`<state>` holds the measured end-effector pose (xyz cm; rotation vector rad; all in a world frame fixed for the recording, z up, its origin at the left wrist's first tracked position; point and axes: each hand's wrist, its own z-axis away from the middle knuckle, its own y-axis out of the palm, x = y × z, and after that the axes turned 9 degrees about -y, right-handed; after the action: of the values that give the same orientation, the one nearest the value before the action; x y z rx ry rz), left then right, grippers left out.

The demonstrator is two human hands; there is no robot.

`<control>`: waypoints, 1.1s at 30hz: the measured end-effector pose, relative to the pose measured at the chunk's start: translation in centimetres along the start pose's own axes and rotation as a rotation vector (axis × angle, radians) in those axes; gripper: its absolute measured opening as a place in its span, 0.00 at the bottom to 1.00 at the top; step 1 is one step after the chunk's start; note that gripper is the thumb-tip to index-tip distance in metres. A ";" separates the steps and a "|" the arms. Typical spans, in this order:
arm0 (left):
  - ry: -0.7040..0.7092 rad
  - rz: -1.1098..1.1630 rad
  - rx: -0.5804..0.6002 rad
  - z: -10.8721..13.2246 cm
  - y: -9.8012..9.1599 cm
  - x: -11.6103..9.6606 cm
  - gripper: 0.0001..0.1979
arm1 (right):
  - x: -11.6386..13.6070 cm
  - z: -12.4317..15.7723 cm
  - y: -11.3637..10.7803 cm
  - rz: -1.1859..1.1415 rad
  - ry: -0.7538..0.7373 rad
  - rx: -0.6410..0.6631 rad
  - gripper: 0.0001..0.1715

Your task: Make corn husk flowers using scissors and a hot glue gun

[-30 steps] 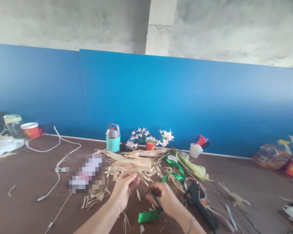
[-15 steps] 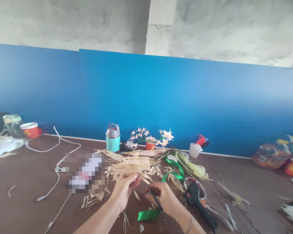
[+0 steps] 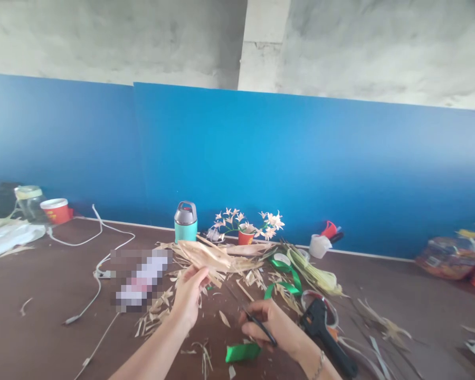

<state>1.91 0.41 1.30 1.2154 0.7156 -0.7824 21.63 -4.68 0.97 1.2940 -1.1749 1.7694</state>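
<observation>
L hand point(image 3: 190, 290) pinches dried husk point(image 3: 206, 257), just below ctr of frame; R hand point(image 3: 271, 322), lower ctr-right, grips dark scissors point(image 3: 263, 330). Glue gun point(image 3: 326, 338) lies lower R, green ribbon point(image 3: 243, 352) btm ctr.

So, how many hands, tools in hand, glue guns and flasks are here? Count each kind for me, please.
Hands: 2, the left hand holding husk, the right hand
Tools in hand: 1, the dark tool
Glue guns: 1, the black glue gun
Flasks: 1, the teal flask
Total: 5
</observation>
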 end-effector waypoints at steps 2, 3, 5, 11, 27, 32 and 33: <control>0.020 -0.020 0.003 -0.1 -0.1 -0.2 0.10 | 0.1 0.1 -0.1 -0.030 0.004 0.001 0.12; 0.026 -0.038 0.011 -0.1 -0.1 -0.2 0.11 | 0.1 0.0 -0.1 -0.052 0.008 -0.005 0.13; 0.033 -0.088 0.041 -0.1 -0.1 -0.1 0.11 | 0.1 0.0 0.0 -0.097 0.006 -0.028 0.15; 0.030 -0.196 0.130 0.0 -0.2 0.0 0.11 | -0.5 -0.3 0.1 -0.083 0.011 -0.018 0.15; -0.012 -0.155 0.100 -0.1 0.0 0.2 0.13 | -1.0 -0.2 -0.4 -0.102 0.023 0.012 0.13; 0.034 -0.181 0.025 -0.5 -0.4 0.4 0.09 | -0.5 0.0 -0.5 -0.130 0.048 0.025 0.12; 0.038 -0.186 0.012 -0.6 -0.4 0.4 0.09 | -0.5 0.0 -0.5 -0.130 0.057 0.037 0.12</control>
<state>1.75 0.81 0.58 1.1886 0.8650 -0.9197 22.15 -4.46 0.66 1.3027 -1.0086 1.7291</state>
